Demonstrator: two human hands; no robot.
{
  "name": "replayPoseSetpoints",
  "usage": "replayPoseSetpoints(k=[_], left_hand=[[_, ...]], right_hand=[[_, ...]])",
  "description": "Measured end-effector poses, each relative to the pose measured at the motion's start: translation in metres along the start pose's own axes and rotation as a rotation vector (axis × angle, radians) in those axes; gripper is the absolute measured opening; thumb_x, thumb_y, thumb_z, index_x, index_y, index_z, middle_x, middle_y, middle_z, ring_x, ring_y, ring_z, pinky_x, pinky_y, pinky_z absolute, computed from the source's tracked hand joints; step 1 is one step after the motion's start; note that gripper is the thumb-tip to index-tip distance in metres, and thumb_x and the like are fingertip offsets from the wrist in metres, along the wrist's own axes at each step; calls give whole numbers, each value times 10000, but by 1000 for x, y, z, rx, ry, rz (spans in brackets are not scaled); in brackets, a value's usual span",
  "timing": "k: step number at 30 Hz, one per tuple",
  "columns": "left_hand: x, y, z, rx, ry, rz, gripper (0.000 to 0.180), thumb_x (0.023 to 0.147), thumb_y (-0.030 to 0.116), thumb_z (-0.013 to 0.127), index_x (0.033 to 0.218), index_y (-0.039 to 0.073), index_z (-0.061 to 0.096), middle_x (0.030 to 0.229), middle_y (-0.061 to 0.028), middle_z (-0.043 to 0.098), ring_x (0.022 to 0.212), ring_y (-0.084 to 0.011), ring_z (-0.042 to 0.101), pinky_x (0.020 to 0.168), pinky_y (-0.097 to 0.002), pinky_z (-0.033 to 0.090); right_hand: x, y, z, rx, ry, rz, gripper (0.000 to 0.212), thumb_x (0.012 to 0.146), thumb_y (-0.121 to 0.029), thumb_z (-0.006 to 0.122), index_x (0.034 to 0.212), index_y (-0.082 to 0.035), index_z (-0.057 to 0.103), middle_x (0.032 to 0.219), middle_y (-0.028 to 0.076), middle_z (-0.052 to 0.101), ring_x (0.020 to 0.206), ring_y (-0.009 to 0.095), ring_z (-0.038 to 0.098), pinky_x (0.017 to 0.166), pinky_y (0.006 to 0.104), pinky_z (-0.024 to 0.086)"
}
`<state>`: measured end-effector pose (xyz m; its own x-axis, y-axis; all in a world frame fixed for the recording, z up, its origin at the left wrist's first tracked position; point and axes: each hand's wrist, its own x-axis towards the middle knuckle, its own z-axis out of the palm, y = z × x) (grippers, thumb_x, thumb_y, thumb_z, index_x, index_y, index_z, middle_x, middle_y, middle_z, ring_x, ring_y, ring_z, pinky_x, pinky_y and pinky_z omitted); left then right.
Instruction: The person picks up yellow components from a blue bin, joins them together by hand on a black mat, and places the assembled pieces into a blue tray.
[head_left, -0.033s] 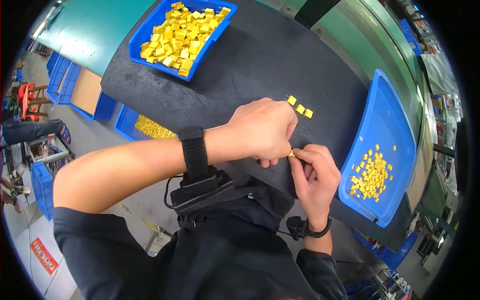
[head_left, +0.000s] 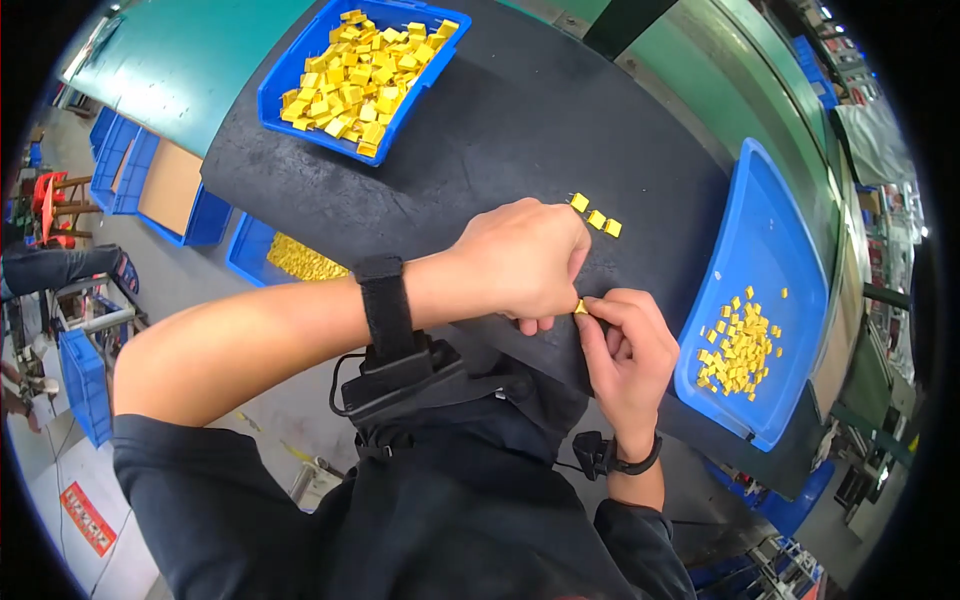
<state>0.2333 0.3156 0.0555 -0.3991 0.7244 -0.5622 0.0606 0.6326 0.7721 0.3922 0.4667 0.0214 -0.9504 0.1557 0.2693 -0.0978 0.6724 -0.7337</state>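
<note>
Both hands meet over the near edge of the dark work mat [head_left: 500, 130]. Between thumb and forefinger, my right hand [head_left: 635, 345] pinches a small yellow box-shaped capacitor [head_left: 580, 307]. My left hand [head_left: 525, 260] is closed, back upward, and meets the same piece at its thumb side; its fingertips are mostly hidden beneath it. Just beyond the hands, three loose yellow capacitors [head_left: 597, 219] lie in a short slanting row, with a thin lead showing on the farthest.
A blue bin [head_left: 385, 150] heaped with yellow capacitors stands at the far left of the mat. To the right, a blue tray [head_left: 765, 215] holds a smaller pile of yellow pieces. Below the mat's left edge sits another blue bin [head_left: 245, 250] with yellow pieces.
</note>
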Motion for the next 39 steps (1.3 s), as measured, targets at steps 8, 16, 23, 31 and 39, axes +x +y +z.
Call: replayPoseSetpoints(k=[8, 16, 23, 31, 39], left_hand=[[-58, -35, -21, -205, 81, 326, 65, 912, -20, 715, 917, -28, 650, 776, -107, 767, 685, -145, 762, 617, -286, 573], [-119, -64, -43, -86, 644, 507, 116, 910, -56, 700, 1009, -6, 734, 798, -59, 759, 698, -86, 713, 621, -256, 531], [-108, -82, -90, 630, 1200, 433, 100, 862, 23, 798, 953, 36, 760, 839, -87, 709, 802, -269, 704, 690, -374, 528], [-83, -80, -108, 729, 953, 349, 103, 858, 74, 808, 947, 41, 770, 801, -113, 641, 803, -342, 656, 705, -434, 513], [-85, -68, -105, 524, 1118, 438, 82, 933, 44, 765, 1004, 19, 731, 832, -142, 709, 714, -337, 688, 662, -397, 524]], right_hand=[[4, -5, -1, -33, -13, 38, 183, 859, 96, 834, 1012, 23, 765, 970, 48, 691, 617, 48, 444, 550, 226, 363], [22, -3, 4, -129, 79, 13, 182, 863, 76, 830, 1026, 15, 777, 915, 68, 697, 575, 86, 494, 536, 263, 395], [38, 8, 16, -191, 187, -26, 165, 886, 47, 822, 1039, 13, 772, 874, 75, 680, 562, 133, 536, 530, 289, 427], [39, 11, 18, -204, 264, -35, 172, 896, 47, 807, 1061, 20, 765, 898, 86, 699, 572, 154, 582, 540, 307, 457], [23, -4, 12, -79, 275, 2, 205, 886, 66, 792, 1083, 20, 762, 910, 89, 707, 557, 145, 573, 527, 300, 453]])
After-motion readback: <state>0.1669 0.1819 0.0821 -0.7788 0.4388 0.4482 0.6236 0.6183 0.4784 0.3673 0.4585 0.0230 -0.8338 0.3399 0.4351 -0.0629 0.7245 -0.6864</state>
